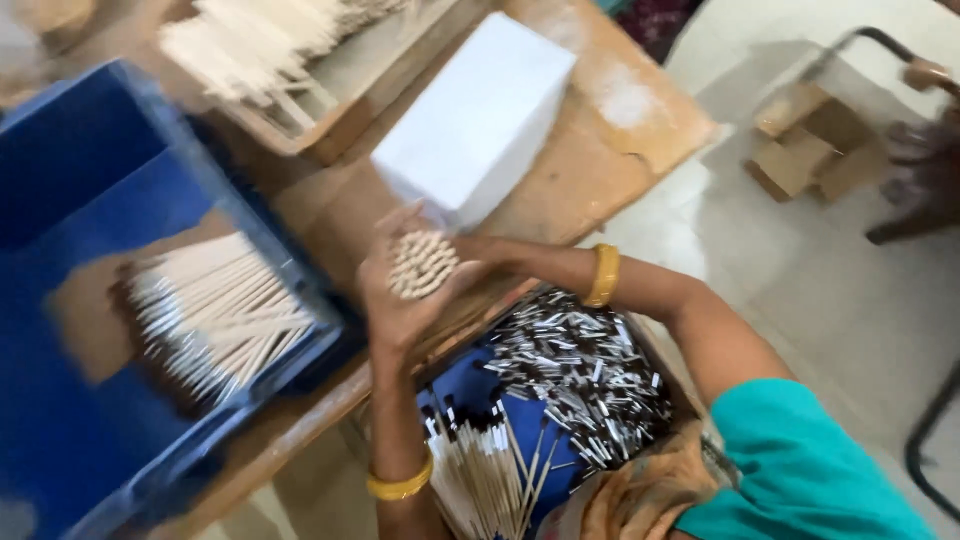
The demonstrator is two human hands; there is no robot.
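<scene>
Both hands close around one bundle of pale wooden sticks (421, 263), seen end-on above the table edge. My left hand (390, 295) cups the bundle from the left and below. My right hand (468, 252) presses against its right side. Each wrist wears a yellow bangle. Just behind the bundle stands a white box (478, 112). Below my arms a blue tray (490, 395) holds small dark and silver ferrules (580, 375) and brush-like sticks with dark tips (485, 475).
A large blue crate (70, 170) at the left holds a pile of pale sticks (215, 315). A wooden tray (350, 75) with more sticks lies at the back. Cardboard pieces (810, 150) lie on the floor at the right, beside a dark metal frame (925, 440).
</scene>
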